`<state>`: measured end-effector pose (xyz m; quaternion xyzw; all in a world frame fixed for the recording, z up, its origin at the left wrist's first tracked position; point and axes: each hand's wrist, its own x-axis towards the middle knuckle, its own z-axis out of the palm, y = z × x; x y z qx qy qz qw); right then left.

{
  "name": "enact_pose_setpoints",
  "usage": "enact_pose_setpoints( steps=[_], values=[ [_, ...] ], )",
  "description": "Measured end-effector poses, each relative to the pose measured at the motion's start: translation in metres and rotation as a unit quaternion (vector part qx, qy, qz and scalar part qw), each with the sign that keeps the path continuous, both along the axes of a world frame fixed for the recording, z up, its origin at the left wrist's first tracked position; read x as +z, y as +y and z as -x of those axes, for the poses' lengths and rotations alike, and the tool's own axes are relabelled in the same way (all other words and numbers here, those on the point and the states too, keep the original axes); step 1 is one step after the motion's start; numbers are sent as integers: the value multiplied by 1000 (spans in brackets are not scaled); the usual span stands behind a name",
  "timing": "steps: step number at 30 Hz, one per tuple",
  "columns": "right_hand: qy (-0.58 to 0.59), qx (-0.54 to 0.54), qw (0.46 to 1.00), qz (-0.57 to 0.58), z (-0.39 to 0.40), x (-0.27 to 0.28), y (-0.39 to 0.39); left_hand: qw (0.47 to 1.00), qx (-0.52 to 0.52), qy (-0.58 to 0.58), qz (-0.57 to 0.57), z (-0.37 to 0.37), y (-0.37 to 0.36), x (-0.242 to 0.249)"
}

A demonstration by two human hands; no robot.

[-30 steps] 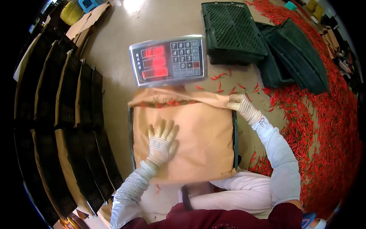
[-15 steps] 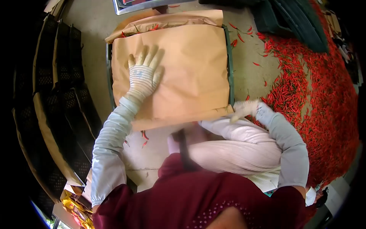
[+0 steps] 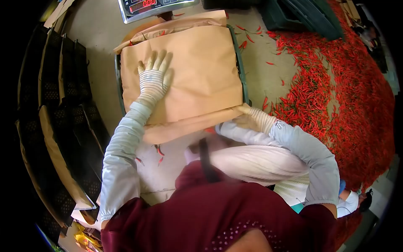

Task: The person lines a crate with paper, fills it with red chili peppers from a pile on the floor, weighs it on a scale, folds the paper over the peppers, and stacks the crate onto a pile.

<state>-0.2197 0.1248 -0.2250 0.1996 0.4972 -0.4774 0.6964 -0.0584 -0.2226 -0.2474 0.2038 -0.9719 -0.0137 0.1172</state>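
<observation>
A sheet of brown paper (image 3: pixel 197 71) covers a dark green crate (image 3: pixel 241 63) on the floor. My gloved left hand (image 3: pixel 154 77) lies flat on the paper's left half, fingers spread. At the crate's near right corner, my gloved right hand (image 3: pixel 255 119) has the edge of the paper between thumb and fingers; the fingers beneath are partly hidden. The paper's near flap hangs out over the crate's front. A few red chillies (image 3: pixel 163 32) peek out under the folded paper at the far edge.
A large heap of red chillies (image 3: pixel 319 96) spreads over the floor on the right. Black perforated crates (image 3: pixel 50 84) are lined up on the left. A digital scale (image 3: pixel 157 7) stands beyond the crate, and dark green crates (image 3: pixel 281 19) lie at the far right. Another person's arm (image 3: pixel 348 204) shows at lower right.
My right hand has moved left and up, onto the paper's near right corner. The left hand stays flat on the paper. The view has shifted, showing more of the scale.
</observation>
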Motion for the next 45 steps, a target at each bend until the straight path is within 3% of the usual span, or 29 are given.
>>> enact_pose_setpoints(
  steps=[3,5,9,11,14,18,20,24,27,29,31,32,33,34,35,36,37,38,40,43,45],
  values=[
    [-26,-35,999,30,-14,26,-10,1000,3,-17,-2,0,0,2],
    [-121,-124,984,44,-25,61,-21,1000,8,-27,-4,0,3,5],
    [-4,-114,991,67,-43,78,-26,999,12,-47,-9,2,3,10],
    [96,-46,991,78,-45,72,-27,999,11,-42,-10,2,4,10],
    [79,6,997,-5,-53,81,-28,999,5,-29,-12,0,2,7],
    [37,-34,998,-27,-50,84,-21,999,3,-28,-14,1,2,9],
    [92,107,985,-99,-29,91,-15,999,1,-38,-16,2,2,8],
    [117,136,974,-136,-25,112,-14,1000,-8,-5,-23,1,1,5],
    [46,97,991,-80,-40,114,10,1000,-4,-20,-21,-2,2,8],
    [79,84,990,-78,-52,128,3,1000,-2,-15,-17,1,2,8],
    [111,119,986,-46,-59,150,-10,999,1,-32,-11,0,2,8],
    [135,251,958,-24,-55,159,-17,999,3,-37,-10,-1,3,8],
    [130,253,958,-22,-59,175,-25,999,-1,-31,-15,0,3,9],
    [367,475,799,16,-66,193,-34,1000,-4,-24,-17,0,3,10],
    [560,632,533,52,-70,201,-40,1000,-2,-24,-15,1,2,11],
    [730,538,380,182,-74,179,-35,999,-2,-27,-17,0,2,11],
    [731,537,379,183,-77,164,-38,999,-3,-28,-20,0,3,11],
    [791,505,241,249,-80,152,-52,1000,-5,-24,-18,0,3,10],
    [831,454,93,309,-85,124,-74,1000,-3,-25,-16,1,4,11],
    [843,366,110,378,-96,90,-98,999,-6,-26,-20,0,4,11],
    [762,542,150,321,-104,84,-105,999,-8,-30,-19,0,5,14]
  ],
)
